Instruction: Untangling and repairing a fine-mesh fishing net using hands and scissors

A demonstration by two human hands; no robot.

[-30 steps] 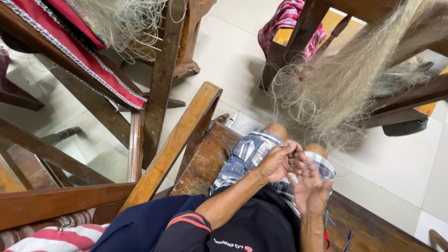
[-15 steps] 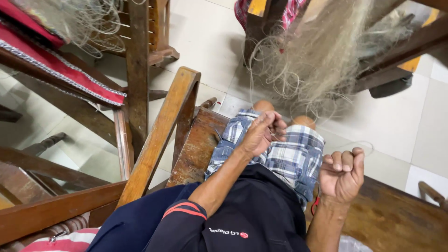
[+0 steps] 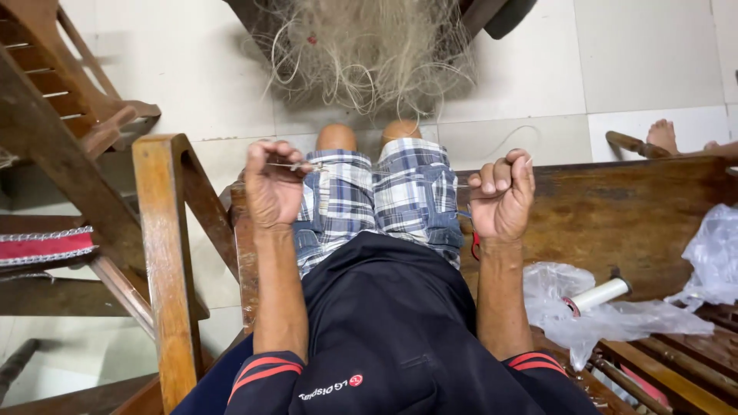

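Observation:
I sit on a dark wooden bench in plaid shorts. My left hand is raised over my left thigh, its fingers pinched on a thin pale line and a slim needle-like piece. My right hand is a closed fist over the bench beside my right thigh, with a bit of the same fine line showing at its knuckles. The two hands are well apart. A tangled pale fishing net hangs in front of my knees.
A wooden armrest stands at my left, with another wooden chair and a red cushion beyond it. On the bench at my right lie crumpled clear plastic bags and a white spool. Another person's foot rests at the far right.
My hands were together over my lap, then pulled apart, the right going out to the right. The view has tilted down and squared onto my lap.

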